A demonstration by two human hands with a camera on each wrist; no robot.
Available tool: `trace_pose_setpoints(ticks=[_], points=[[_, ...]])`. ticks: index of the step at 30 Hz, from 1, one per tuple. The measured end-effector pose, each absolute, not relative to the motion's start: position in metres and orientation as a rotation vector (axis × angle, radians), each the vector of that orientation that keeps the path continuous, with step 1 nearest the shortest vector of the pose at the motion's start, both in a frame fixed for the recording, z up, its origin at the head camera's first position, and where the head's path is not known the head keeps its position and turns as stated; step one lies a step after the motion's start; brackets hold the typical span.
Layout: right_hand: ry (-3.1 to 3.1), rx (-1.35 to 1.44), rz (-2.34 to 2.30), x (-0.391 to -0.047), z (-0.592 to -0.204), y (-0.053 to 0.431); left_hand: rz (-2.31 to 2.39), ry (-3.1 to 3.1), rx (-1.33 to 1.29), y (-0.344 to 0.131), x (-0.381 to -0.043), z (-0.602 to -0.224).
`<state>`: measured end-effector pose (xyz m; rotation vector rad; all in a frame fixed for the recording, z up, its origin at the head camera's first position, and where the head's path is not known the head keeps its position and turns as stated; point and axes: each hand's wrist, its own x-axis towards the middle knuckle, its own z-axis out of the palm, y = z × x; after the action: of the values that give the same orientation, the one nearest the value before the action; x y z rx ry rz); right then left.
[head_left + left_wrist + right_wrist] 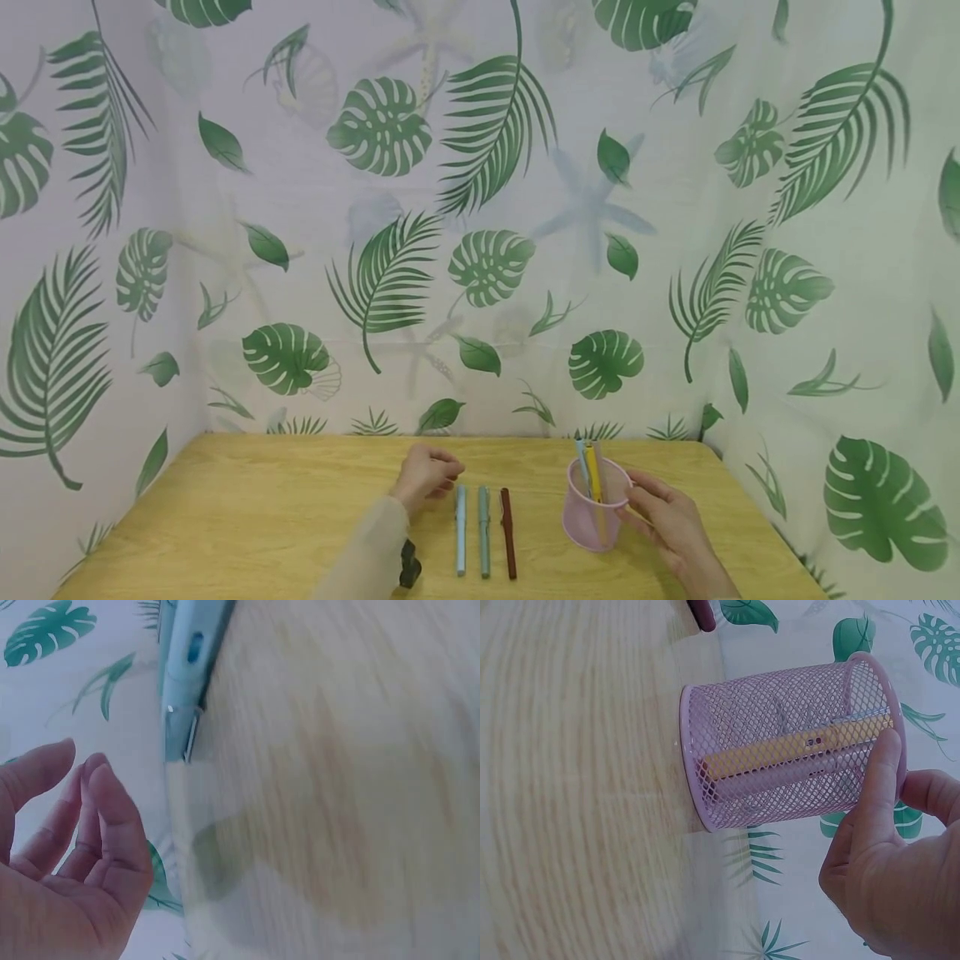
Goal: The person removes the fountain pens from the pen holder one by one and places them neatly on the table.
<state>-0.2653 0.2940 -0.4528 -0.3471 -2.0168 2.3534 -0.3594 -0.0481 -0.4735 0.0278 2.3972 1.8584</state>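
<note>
My right hand [670,518] pinches the rim of a pink mesh pen holder [581,527] standing on the right part of the table. Inside it are a yellow pen [594,475], a light blue pen [581,455] and a greyish one. Three capped pens lie side by side to its left: a light blue pen [461,533], a grey-green pen [484,533] and a dark red pen [508,533]. Just beyond the upper end of the light blue one is my left hand [426,477]. In the left wrist view its fingers [112,817] curve loosely around nothing.
The wooden table [262,517] ends at a back edge close behind the hands. Walls covered with a leaf-print cloth [480,192] stand behind it and on both sides. A small black object [409,565] shows beside the left sleeve [367,542].
</note>
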Motion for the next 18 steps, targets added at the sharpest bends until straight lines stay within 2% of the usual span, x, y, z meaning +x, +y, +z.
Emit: trace_pose_setpoints(ticks=[18], points=[[-2.036, -0.376, 2.338, -0.264, -0.451, 0.293, 2.202, 2.245, 0.156, -0.016, -0.354, -0.468]])
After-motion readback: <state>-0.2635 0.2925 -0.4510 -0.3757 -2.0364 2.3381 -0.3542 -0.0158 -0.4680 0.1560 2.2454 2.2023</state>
